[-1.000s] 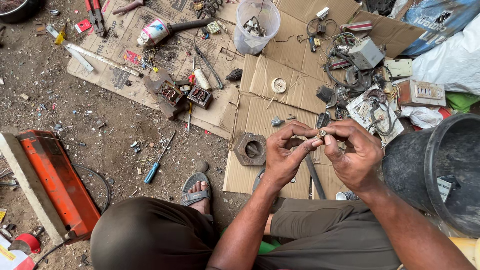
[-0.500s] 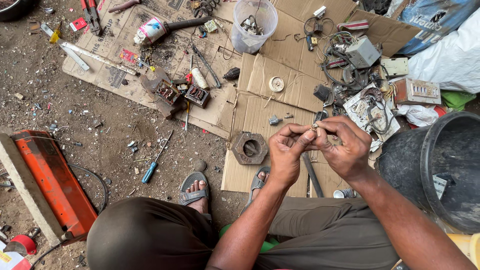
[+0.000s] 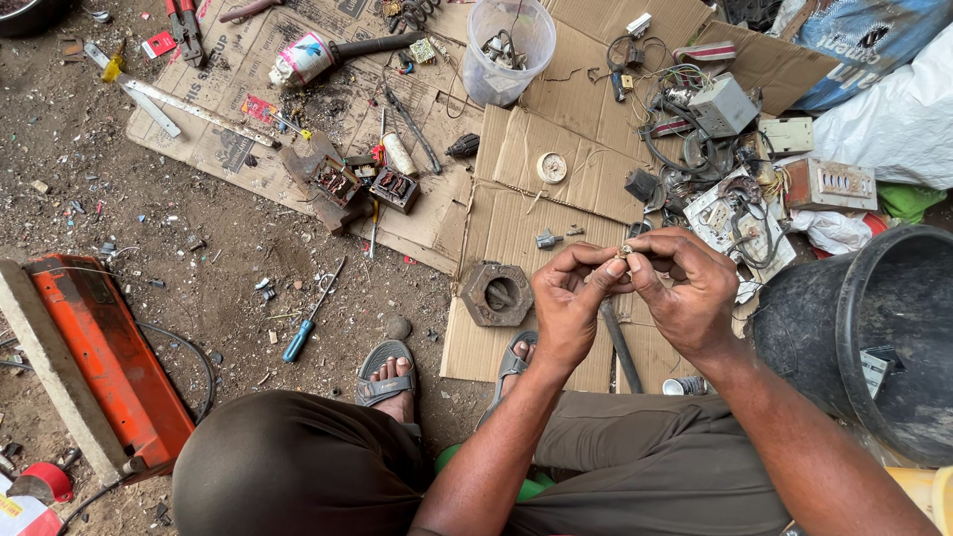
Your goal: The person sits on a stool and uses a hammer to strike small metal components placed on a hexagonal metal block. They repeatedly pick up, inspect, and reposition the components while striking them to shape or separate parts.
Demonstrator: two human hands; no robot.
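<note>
Two hands are pressed fingertip to fingertip: a small pale metal part (image 3: 625,251) is pinched between the left hand (image 3: 568,303) and the right hand (image 3: 685,290). A rusty hexagonal metal block (image 3: 495,294) is seen at nine o'clock of the left hand, on flattened brown cardboard (image 3: 586,169).

Small part (image 3: 625,251) pinched between fingertips: too tiny to identify (mostly hidden); black bucket (image 3: 874,337) cropped right.

Matt creased cardboard sheets (image 3: 586,169), dull rusty metal nut (image 3: 496,294), clear plastic tub (image 3: 508,50), smooth black plastic bucket (image 3: 864,337)
</note>
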